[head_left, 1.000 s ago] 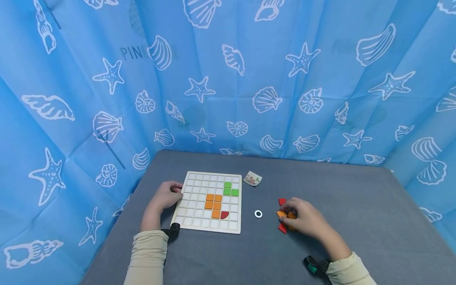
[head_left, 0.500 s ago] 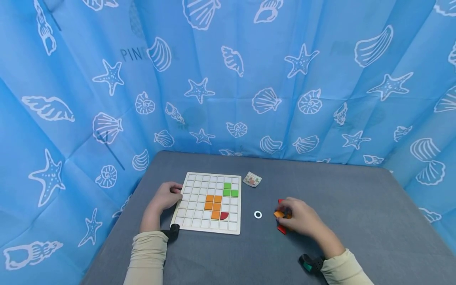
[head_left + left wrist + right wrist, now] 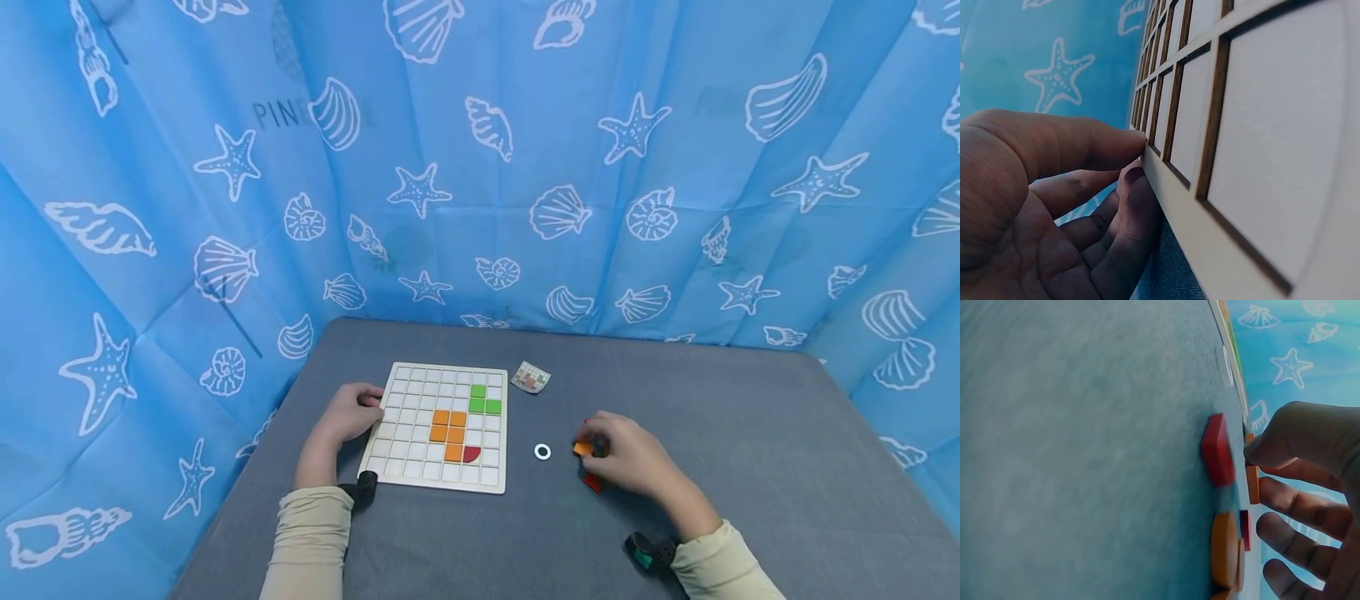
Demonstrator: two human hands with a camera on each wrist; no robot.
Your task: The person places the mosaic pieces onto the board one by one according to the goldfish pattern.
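My left hand [image 3: 348, 414] grips the left edge of a white gridded board [image 3: 1179, 178], with the thumb on the rim and fingers behind it. Green square tiles [image 3: 477, 405], orange square tiles [image 3: 455, 435] and one red quarter-round tile [image 3: 471, 454] sit in the board's right half. To the board's right, my right hand [image 3: 633, 454] pinches an orange tile [image 3: 1252, 484] between thumb and fingers. Below that hand lie a red tile [image 3: 1216, 450] with angled sides, another red tile [image 3: 1245, 530] and rounded orange tiles [image 3: 1225, 550], partly hidden by the hand in the head view.
A white ring [image 3: 542, 452] lies between the board and my right hand. Behind it is a small pattern card [image 3: 531, 377] by the board's upper right corner. The grey tabletop [image 3: 712, 400] ends at a blue shell-print curtain [image 3: 480, 167].
My right hand has shifted slightly left, and the orange tile at its fingertips has moved left with it. The left hand and the board stay as they were.
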